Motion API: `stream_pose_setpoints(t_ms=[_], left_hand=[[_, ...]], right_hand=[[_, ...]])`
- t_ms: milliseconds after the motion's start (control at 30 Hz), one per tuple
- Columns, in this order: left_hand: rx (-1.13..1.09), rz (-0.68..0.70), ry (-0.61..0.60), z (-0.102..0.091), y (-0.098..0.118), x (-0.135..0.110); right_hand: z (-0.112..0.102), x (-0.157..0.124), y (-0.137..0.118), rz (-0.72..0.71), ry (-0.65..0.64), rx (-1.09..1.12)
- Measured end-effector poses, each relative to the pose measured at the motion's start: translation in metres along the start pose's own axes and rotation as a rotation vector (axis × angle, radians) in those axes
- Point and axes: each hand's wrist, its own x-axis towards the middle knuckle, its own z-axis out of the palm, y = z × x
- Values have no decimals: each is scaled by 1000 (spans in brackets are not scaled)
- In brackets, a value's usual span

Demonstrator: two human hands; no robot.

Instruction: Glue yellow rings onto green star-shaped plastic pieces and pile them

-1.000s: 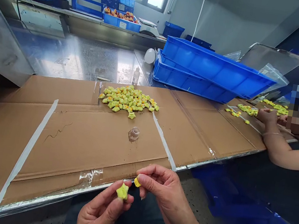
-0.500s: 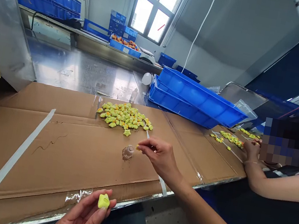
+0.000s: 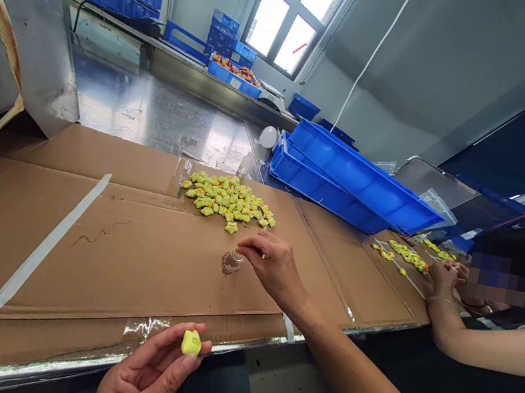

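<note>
My left hand (image 3: 155, 371), low in the view, pinches a small yellow-green star-shaped piece (image 3: 191, 343) between thumb and fingers, with a dent showing on its face. My right hand (image 3: 274, 263) is closed in a pinch directly over the rim of a small clear cup (image 3: 231, 263) on the cardboard. A tiny yellowish bit may be at its fingertips, too small to name. Behind the cup lies a heap of yellow-green star-shaped pieces (image 3: 226, 198), several with orange marks. One single star (image 3: 231, 227) rests at the heap's near edge.
Brown cardboard (image 3: 145, 257) with tape strips covers the table. Stacked blue crates (image 3: 347, 177) stand behind at the right. A small clear bottle (image 3: 244, 164) is behind the heap. At the right, a co-worker's hands (image 3: 443, 279) work near more yellow-green pieces (image 3: 407, 254).
My right hand has moved left, from beside the clear cup to over its rim. My left hand still holds the star-shaped piece. The camera view has shifted slightly.
</note>
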Motion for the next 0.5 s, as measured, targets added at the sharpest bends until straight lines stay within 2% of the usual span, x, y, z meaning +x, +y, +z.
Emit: stream_pose_setpoints(t_ms=[500], left_hand=[[22, -29, -34, -3, 1, 1]], right_hand=[[3, -2, 2, -3, -3, -5]])
